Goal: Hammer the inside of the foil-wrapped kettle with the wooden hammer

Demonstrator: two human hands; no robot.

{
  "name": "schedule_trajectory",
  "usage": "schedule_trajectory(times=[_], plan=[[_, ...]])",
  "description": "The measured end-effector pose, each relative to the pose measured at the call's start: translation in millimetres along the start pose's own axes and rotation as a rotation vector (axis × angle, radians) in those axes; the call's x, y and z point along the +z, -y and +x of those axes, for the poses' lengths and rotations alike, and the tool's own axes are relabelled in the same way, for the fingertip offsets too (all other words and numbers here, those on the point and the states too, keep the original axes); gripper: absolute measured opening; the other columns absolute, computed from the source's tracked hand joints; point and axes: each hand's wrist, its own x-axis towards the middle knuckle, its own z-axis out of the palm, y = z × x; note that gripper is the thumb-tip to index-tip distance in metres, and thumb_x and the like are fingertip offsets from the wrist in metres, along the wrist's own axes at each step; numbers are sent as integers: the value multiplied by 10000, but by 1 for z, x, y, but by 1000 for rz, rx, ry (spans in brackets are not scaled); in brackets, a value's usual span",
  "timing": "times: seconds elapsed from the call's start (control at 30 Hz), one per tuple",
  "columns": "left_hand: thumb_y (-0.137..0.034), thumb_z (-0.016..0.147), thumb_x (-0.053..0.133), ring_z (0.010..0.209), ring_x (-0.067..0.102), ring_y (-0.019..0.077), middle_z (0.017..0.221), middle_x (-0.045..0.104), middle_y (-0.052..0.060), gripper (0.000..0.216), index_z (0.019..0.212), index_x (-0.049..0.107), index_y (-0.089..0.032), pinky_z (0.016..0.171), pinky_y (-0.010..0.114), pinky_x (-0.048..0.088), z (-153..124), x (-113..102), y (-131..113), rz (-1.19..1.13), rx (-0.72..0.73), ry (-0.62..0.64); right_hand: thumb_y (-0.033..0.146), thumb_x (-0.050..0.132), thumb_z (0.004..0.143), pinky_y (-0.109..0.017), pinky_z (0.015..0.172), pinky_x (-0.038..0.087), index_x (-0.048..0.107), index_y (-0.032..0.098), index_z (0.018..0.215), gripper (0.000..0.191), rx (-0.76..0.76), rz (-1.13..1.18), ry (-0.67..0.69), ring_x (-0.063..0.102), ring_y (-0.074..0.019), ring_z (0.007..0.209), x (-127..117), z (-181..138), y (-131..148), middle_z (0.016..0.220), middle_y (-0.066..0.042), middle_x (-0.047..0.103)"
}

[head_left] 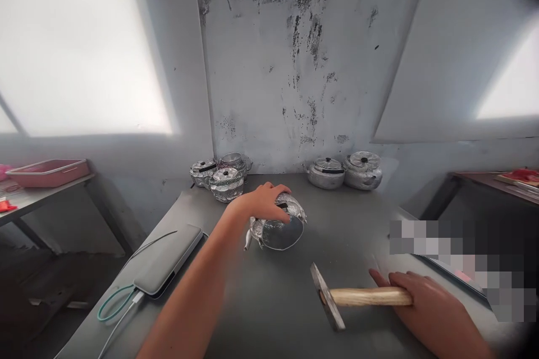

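Observation:
My left hand (266, 199) reaches across the grey table (357, 224) and grips a small shiny metal kettle (283, 230) from above. The kettle lies tipped on its side with its open mouth facing me and its spout pointing left. My right hand (421, 297) is wrapped round the wooden handle of a hammer (337, 296), whose flat metal head rests on the table in front of me, a little to the right of the kettle.
Three lidded metal kettles (221, 175) stand at the back left by the stained wall, two more (344, 171) at the back right. A grey power bank (168, 261) with a cable lies at the left edge. Side tables stand left, bearing a pink tray (48, 173), and right.

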Motion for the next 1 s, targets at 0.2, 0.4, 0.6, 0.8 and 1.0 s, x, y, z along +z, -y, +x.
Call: schedule_trajectory(times=[0.2, 0.4, 0.6, 0.8, 1.0], plan=[[-625, 628, 804, 1118, 607, 339, 1367, 547, 96, 1026, 1525, 378, -369, 834, 372, 502, -14, -7, -3, -40, 29, 82, 659, 504, 911, -337, 590, 472, 676, 310, 630, 480, 49, -14, 83, 704, -235, 688, -6, 1, 4, 658, 8, 696], [-605, 573, 873, 1393, 439, 379, 1609, 389, 90, 1212, 1602, 289, -340, 1052, 405, 427, -17, -6, -4, -31, 100, 99, 667, 415, 951, -346, 581, 430, 642, 309, 609, 544, 70, -57, 190, 702, -256, 679, -12, 0, 12, 657, 3, 713], [-736, 603, 800, 1340, 500, 369, 1567, 451, 97, 1154, 1574, 360, -294, 1023, 389, 451, -16, -6, -6, -42, 67, 73, 584, 457, 935, -368, 617, 398, 664, 306, 665, 440, 105, -75, 300, 726, -322, 753, -20, 9, 28, 735, -34, 761], [-716, 632, 784, 1290, 553, 336, 1510, 518, 42, 1008, 1499, 445, -331, 945, 350, 507, -7, -6, -2, 4, 80, -4, 256, 466, 899, -328, 534, 269, 634, 250, 633, 315, 124, -66, 424, 698, -282, 657, -34, 39, 60, 696, -85, 737], [-627, 661, 797, 1314, 543, 329, 1511, 522, 22, 941, 1486, 455, -330, 1012, 360, 491, 3, -3, 8, -21, 93, -112, 368, 514, 907, -314, 558, 287, 585, 223, 634, 318, 149, -10, 464, 654, -259, 649, -34, 74, 76, 682, -98, 655]])
